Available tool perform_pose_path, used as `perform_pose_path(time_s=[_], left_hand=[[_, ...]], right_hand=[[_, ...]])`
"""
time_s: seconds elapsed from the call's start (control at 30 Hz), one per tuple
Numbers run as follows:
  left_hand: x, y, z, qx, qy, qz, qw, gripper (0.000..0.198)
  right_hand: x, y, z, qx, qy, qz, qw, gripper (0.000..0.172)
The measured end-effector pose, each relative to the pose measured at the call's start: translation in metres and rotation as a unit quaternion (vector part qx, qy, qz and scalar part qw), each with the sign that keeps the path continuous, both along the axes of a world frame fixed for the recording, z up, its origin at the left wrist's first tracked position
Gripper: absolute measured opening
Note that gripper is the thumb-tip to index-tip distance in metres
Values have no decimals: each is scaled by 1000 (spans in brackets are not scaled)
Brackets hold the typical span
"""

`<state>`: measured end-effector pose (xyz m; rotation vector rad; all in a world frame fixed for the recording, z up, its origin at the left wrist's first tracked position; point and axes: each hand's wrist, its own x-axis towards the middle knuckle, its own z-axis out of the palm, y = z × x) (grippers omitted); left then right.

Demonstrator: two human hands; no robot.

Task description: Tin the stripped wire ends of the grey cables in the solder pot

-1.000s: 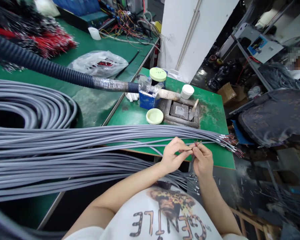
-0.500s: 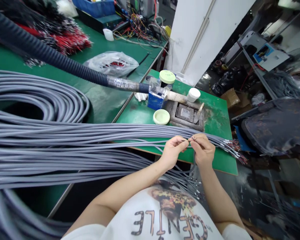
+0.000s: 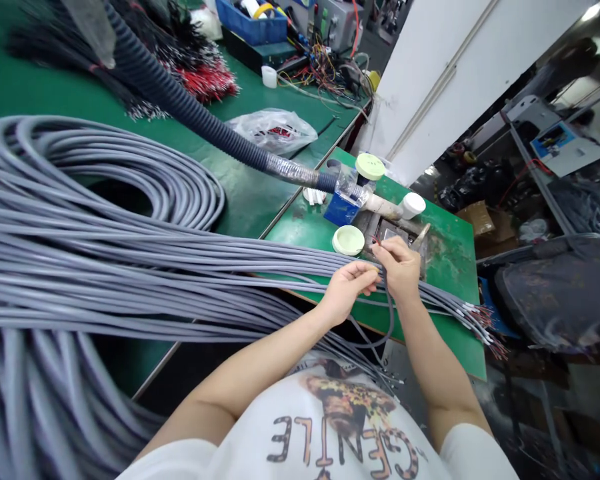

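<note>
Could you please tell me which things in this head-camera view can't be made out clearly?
- Thin red wire: the right hand hides how it is held.
- Metal pot: the right hand covers its near part.
- Plastic bag: contents too small to identify.
- Blue bin: cut off by the top edge.

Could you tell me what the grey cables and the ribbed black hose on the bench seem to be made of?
The grey cables look sheathed in smooth, matte, flexible plastic, perhaps PVC, since they bend in soft loops. The black hose looks like corrugated plastic, with a slight sheen on its ribs. Near one end, silvery tape wraps it, probably foil, judging by its crinkled shine.
</note>
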<state>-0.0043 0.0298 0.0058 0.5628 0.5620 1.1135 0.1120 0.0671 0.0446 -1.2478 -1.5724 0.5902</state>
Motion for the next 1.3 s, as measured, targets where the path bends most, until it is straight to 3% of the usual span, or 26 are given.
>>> perform_pose_path(time_s=[0.1,0.23,0.4,0.57,0.8,0.97,1.13,1.3], left_hand=[[-14,3,-5,165,191,34,967,16],[-26,7,-22,360,361,100,854,10],[-25,11,-41,452,476,64,751,17],[-24,11,-39,489,557,23,671,22],[-24,12,-37,497,569,18,655,23],[-24,11,-38,495,567,18,658,22],[-25,12,-39,498,562,9,661,22],[-25,11,-40,496,569,10,656,25]], right_hand=[[5,28,-7,3,-85,0,996,11],[9,59,-23,12,-191,14,981,14],[7,73,-41,-3,-290,16,957,14],[8,77,-54,-6,-335,-2,942,15],[6,78,-57,6,-364,-5,931,17],[13,74,-42,27,-334,-11,942,15],[64,71,-33,78,-295,-89,948,18],[118,72,-50,63,-321,-192,925,22]])
